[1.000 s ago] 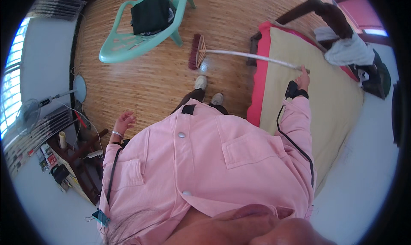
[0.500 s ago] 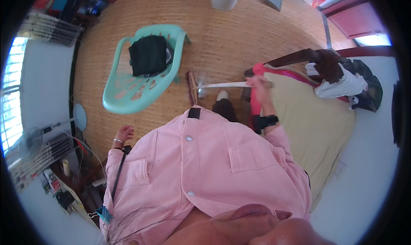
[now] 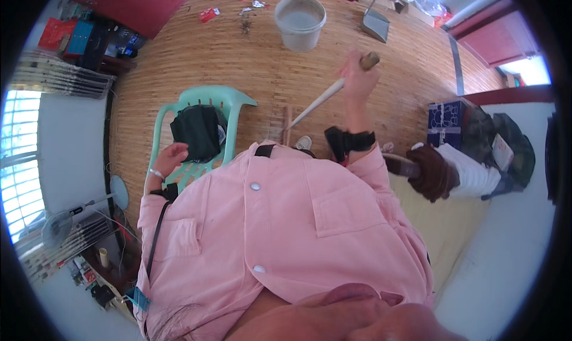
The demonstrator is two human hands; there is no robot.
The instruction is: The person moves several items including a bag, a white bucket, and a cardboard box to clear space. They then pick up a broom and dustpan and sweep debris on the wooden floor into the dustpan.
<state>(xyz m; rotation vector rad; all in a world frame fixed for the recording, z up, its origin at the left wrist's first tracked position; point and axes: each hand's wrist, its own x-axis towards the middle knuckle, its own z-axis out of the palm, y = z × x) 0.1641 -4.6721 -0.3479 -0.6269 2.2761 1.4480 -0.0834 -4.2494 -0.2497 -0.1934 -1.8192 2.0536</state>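
Observation:
My right hand (image 3: 357, 81) is closed around the upper part of a long white pole (image 3: 322, 98), whose brown end sticks out above my fist. The pole slants down to a narrow brown crossbar (image 3: 289, 119) at floor level, partly hidden by my pink jacket, so what sort of floor tool it is I cannot tell. My left hand (image 3: 171, 158) hangs at my left with loosely bent fingers and nothing in it. Just beyond it stands a light green plastic chair (image 3: 236, 99) with dark folded clothing (image 3: 196, 133) on its seat.
A whitish bucket (image 3: 301, 38) stands ahead, with a grey dustpan (image 3: 375, 25) to its right. Small red packets (image 3: 209, 14) and bits of litter lie on the floor at the far left. At my right are a bed (image 3: 435, 222), draped clothes (image 3: 468, 168) and a blue box (image 3: 445, 123).
I have moved forward: the bucket and dustpan are nearer, and the chair is now close to my left hand. My right hand has reached farther forward with the pole, which now slants.

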